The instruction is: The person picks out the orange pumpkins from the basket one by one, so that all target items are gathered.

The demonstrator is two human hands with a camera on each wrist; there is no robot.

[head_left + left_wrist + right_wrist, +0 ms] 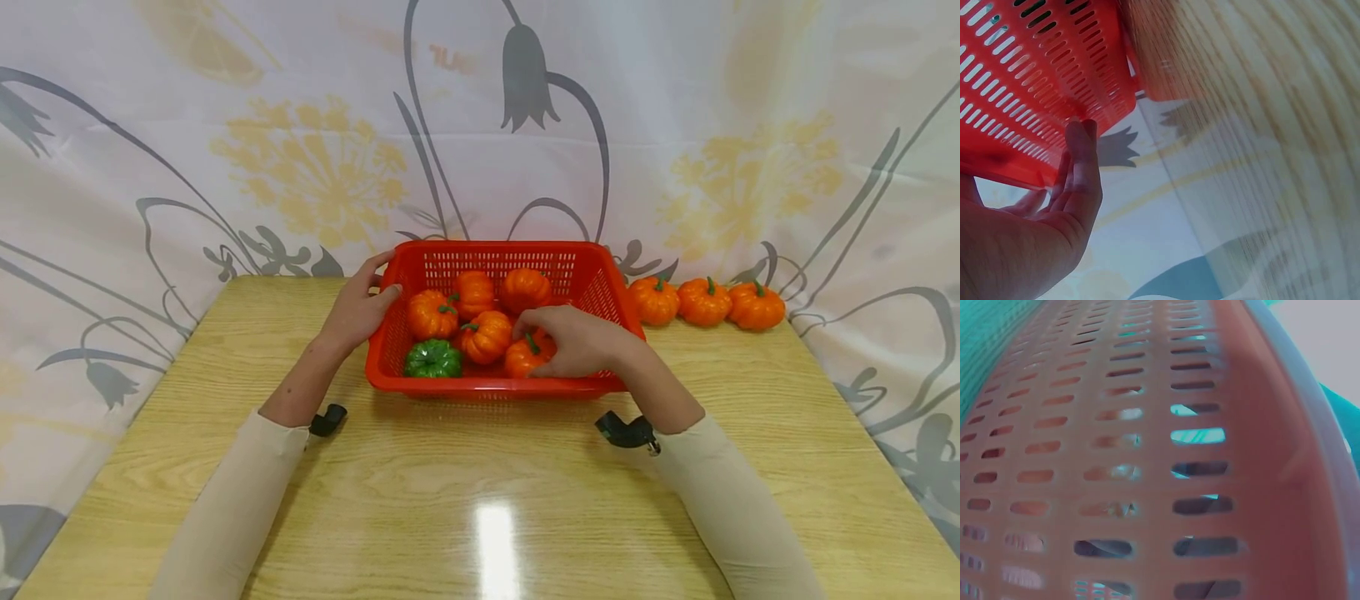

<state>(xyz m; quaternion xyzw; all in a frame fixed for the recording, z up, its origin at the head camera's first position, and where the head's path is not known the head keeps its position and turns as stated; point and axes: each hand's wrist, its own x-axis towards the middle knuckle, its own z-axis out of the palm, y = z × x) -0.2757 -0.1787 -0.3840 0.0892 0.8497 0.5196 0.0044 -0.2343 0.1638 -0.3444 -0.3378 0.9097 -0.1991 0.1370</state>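
A red plastic basket [495, 385] with slotted walls stands on the table, several small orange pumpkins inside it. In its front left corner lies a green pumpkin [433, 359]. My left hand [358, 310] grips the basket's left rim, thumb over the edge; the left wrist view shows its fingers [1082, 165] against the outer wall. Reaching over the front rim, my right hand [573, 340] has its fingers and thumb around an orange pumpkin [522, 358] in the front right part. The right wrist view is filled by the basket wall [1154, 450], which hides that hand.
Three more orange pumpkins, the middle one [705, 302] among them, stand in a row right of the basket at the table's back edge. A patterned curtain [465, 125] hangs behind the wooden table [405, 492].
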